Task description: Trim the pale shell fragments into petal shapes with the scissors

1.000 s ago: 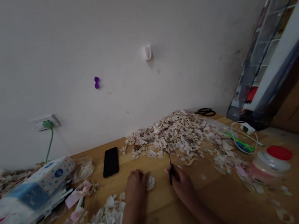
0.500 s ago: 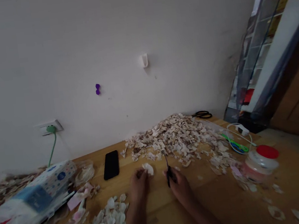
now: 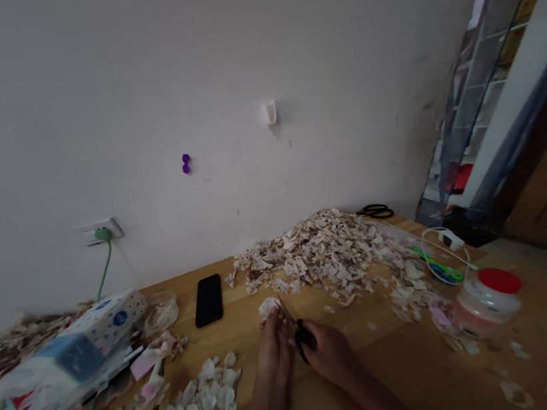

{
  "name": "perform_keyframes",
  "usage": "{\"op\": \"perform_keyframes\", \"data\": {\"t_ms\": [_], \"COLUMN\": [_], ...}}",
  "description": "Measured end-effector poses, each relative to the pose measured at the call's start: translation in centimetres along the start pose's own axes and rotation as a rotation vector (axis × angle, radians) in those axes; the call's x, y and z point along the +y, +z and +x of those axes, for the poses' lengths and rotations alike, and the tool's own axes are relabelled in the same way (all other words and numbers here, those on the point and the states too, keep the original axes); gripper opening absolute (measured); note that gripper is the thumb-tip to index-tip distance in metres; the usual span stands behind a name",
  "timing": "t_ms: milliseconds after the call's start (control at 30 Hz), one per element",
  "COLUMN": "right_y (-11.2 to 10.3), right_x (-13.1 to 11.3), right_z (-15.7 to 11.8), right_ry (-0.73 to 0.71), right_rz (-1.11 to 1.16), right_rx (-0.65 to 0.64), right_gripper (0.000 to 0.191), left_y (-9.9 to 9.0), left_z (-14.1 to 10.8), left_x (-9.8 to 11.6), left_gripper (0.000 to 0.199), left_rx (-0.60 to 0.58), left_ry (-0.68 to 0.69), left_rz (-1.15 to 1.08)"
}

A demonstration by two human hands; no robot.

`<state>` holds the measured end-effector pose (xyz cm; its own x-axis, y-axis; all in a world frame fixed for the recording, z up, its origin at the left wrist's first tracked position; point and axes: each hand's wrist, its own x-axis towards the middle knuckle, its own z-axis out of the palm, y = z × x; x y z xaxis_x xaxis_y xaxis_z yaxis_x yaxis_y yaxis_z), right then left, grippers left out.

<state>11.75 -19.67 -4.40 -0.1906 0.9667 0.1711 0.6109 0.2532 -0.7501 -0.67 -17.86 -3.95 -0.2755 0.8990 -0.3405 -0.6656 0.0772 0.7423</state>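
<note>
Between the fingertips of my left hand (image 3: 273, 343) is a pale, thin petal-like piece (image 3: 267, 308). My right hand (image 3: 327, 349) grips a pair of black-handled scissors (image 3: 302, 339), whose blades point up and left and meet the piece's right side; whether they are cutting into it I cannot tell. Behind both hands lies a heap of small pale and brownish clippings (image 3: 330, 251). To the left of my left forearm, whole pale petals (image 3: 206, 402) are spread in a loose pile on the wooden table (image 3: 358, 389).
A black phone (image 3: 208, 299) lies left of the heap. Farther left are a tissue pack (image 3: 93, 329) and pink flowers on stems (image 3: 151, 390). A red-lidded jar (image 3: 488, 301), a white cable (image 3: 425, 249) and second black-handled scissors (image 3: 376, 211) are to the right, before the wall.
My right hand has brought the scissors left, tilting them toward the piece in my left hand. The left hand has turned upward and shifted slightly right. The view has shifted a little.
</note>
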Motion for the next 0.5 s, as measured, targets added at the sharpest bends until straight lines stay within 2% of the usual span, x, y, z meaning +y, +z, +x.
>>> {"op": "perform_keyframes", "data": {"t_ms": [200, 400, 500], "right_y": [0.08, -0.18, -0.22], "right_x": [0.08, -0.11, -0.18], "right_z": [0.07, 0.03, 0.02], "right_ry": [0.006, 0.024, 0.029], "right_rz": [-0.002, -0.037, -0.082], "right_rx": [-0.015, -0.071, -0.084], "right_gripper": [0.021, 0.024, 0.021], "left_y": [-0.02, 0.11, 0.22], "left_z": [0.11, -0.09, -0.15], "left_x": [-0.40, -0.46, -0.35], "left_gripper": [0.012, 0.023, 0.024], "left_rx": [-0.005, -0.104, -0.086], "left_ry": [0.015, -0.017, -0.007], "left_rz": [-0.123, -0.195, -0.210]}}
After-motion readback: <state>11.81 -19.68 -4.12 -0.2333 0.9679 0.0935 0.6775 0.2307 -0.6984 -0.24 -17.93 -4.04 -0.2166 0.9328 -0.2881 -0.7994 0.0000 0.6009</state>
